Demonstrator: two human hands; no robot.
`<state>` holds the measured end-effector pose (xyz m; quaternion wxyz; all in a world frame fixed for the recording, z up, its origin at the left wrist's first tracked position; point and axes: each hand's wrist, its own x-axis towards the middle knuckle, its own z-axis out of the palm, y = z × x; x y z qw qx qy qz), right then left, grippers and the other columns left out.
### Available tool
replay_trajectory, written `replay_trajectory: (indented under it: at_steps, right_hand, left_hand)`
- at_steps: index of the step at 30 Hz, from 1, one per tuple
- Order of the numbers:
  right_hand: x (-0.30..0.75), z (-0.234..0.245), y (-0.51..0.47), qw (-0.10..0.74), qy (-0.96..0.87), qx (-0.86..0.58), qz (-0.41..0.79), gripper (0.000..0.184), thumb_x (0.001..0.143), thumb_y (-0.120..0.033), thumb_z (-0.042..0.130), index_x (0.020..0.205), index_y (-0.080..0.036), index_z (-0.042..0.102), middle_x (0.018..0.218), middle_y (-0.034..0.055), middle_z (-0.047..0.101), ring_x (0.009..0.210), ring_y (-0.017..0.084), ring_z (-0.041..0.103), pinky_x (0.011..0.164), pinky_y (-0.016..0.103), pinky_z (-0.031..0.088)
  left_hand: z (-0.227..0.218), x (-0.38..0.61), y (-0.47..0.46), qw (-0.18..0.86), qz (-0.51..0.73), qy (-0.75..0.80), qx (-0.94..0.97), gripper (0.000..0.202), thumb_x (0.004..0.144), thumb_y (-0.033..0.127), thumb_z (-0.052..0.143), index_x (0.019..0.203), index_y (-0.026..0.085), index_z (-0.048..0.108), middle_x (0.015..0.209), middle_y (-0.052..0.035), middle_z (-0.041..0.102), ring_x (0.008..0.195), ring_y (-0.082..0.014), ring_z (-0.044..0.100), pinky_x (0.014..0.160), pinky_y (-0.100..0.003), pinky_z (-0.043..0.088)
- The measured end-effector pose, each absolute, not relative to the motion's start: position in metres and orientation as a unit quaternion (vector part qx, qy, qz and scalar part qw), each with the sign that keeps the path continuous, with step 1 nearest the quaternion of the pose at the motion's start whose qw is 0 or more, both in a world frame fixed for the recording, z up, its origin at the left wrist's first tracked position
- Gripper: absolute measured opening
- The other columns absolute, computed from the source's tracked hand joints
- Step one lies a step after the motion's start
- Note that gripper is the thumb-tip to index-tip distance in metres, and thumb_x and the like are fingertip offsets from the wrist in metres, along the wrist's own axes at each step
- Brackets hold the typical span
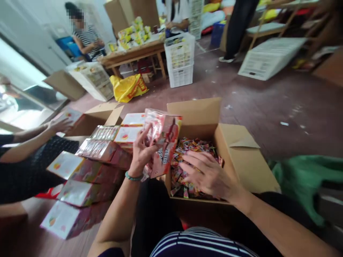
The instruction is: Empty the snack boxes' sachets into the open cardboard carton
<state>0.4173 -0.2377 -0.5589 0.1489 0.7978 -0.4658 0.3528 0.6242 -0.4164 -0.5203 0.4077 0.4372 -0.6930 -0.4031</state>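
Note:
My left hand (142, 151), with a beaded bracelet at its wrist, grips a red-pink printed package (168, 142) with clear plastic on its left side. The package is tilted beside the left wall of an open cardboard carton (227, 153). Inside that carton lies a heap of small colourful wrapped packets (194, 142). Over the heap, my right hand (206, 173) is spread palm down with its fingers stretched and slightly blurred. No held packet shows in it; its underside is hidden, and I cannot tell whether the fingertips touch the packets.
Stacked printed boxes (77, 192) stand at the left. Beyond them, another person's hand (60, 123) holds a white-topped box (71, 116) by a second carton (93, 119). White crates (180, 73), a wooden table (134, 53) and a yellow bag (128, 87) lie further back. Green cloth (302, 178) is right.

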Motion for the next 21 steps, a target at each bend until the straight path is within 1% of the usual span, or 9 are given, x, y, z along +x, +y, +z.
replay_trajectory:
  at_steps: [3,6,7,9,11,14,17,19,21]
  right_hand:
    - [0.414,-0.552,-0.263,0.208,-0.493,0.794,0.287,0.029,0.101,-0.04,0.062,0.12,-0.019,0.064,0.126,0.0115,0.063,0.128,0.029,0.046,0.103,0.045,0.037]
    - [0.398,-0.571,-0.257,0.181,-0.539,0.794,0.216,0.027,0.096,-0.045,0.07,0.104,-0.02,0.065,0.107,0.0092,0.063,0.114,0.029,0.048,0.096,0.046,0.033]
    - [0.393,-0.58,-0.251,0.16,-0.543,0.8,0.201,0.022,0.096,-0.04,0.07,0.1,-0.019,0.064,0.102,0.0078,0.063,0.109,0.028,0.049,0.095,0.045,0.032]
    - [0.386,-0.595,-0.24,0.122,-0.531,0.812,0.208,0.006,0.098,-0.02,0.061,0.092,-0.019,0.063,0.091,0.0049,0.062,0.095,0.024,0.051,0.09,0.042,0.031]
    - [0.383,-0.6,-0.232,0.084,-0.516,0.811,0.262,0.023,0.097,-0.006,0.048,0.079,-0.017,0.059,0.08,0.0027,0.059,0.082,0.019,0.049,0.082,0.038,0.028]
    - [0.38,-0.585,-0.229,0.028,-0.51,0.78,0.362,0.033,0.099,-0.005,0.042,0.07,-0.017,0.054,0.071,0.0009,0.054,0.074,0.017,0.047,0.076,0.037,0.025]
    - [0.374,-0.56,-0.231,-0.017,-0.5,0.745,0.441,0.03,0.101,-0.012,0.046,0.074,-0.018,0.057,0.072,0.0001,0.057,0.073,0.016,0.049,0.077,0.037,0.027]
    - [0.37,-0.55,-0.235,-0.072,-0.492,0.706,0.504,0.029,0.103,-0.019,0.05,0.076,-0.019,0.058,0.074,0.0,0.059,0.072,0.016,0.051,0.079,0.037,0.031]
    - [0.366,-0.553,-0.24,-0.167,-0.495,0.628,0.576,0.033,0.104,-0.03,0.054,0.073,-0.02,0.059,0.072,-0.0004,0.058,0.069,0.016,0.05,0.075,0.035,0.035]
  left_hand:
    - [-0.525,0.566,-0.4,0.344,-0.533,-0.688,0.353,0.08,0.057,0.019,0.077,0.137,0.022,0.067,0.128,-0.0036,0.067,0.119,-0.0275,0.06,0.106,-0.035,0.046]
    - [-0.555,0.536,-0.389,0.281,-0.664,-0.608,0.331,0.091,0.053,0.015,0.077,0.142,0.019,0.062,0.122,-0.0044,0.072,0.106,-0.026,0.065,0.091,-0.032,0.05]
    - [-0.567,0.531,-0.388,0.264,-0.688,-0.588,0.333,0.092,0.051,0.013,0.077,0.142,0.018,0.062,0.12,-0.0046,0.073,0.103,-0.0251,0.065,0.087,-0.03,0.05]
    - [-0.589,0.528,-0.391,0.231,-0.718,-0.557,0.348,0.092,0.049,0.009,0.076,0.139,0.017,0.064,0.112,-0.0045,0.075,0.094,-0.0225,0.067,0.078,-0.027,0.049]
    - [-0.606,0.528,-0.398,0.193,-0.746,-0.514,0.377,0.089,0.047,0.007,0.072,0.136,0.016,0.067,0.098,-0.0036,0.077,0.077,-0.0179,0.065,0.066,-0.025,0.046]
    - [-0.614,0.53,-0.41,0.123,-0.796,-0.441,0.396,0.084,0.044,0.006,0.065,0.127,0.014,0.071,0.086,-0.0045,0.076,0.063,-0.0154,0.061,0.058,-0.024,0.045]
    - [-0.601,0.527,-0.412,0.024,-0.849,-0.41,0.333,0.08,0.048,0.01,0.066,0.128,0.016,0.071,0.104,-0.0104,0.077,0.075,-0.0217,0.069,0.067,-0.03,0.054]
    - [-0.588,0.523,-0.408,-0.002,-0.861,-0.431,0.27,0.082,0.053,0.012,0.07,0.134,0.023,0.068,0.125,-0.0094,0.072,0.095,-0.0272,0.072,0.079,-0.035,0.057]
    - [-0.578,0.52,-0.403,0.01,-0.845,-0.492,0.207,0.075,0.056,0.018,0.078,0.13,0.026,0.07,0.14,-0.0068,0.064,0.121,-0.0338,0.064,0.093,-0.04,0.056]
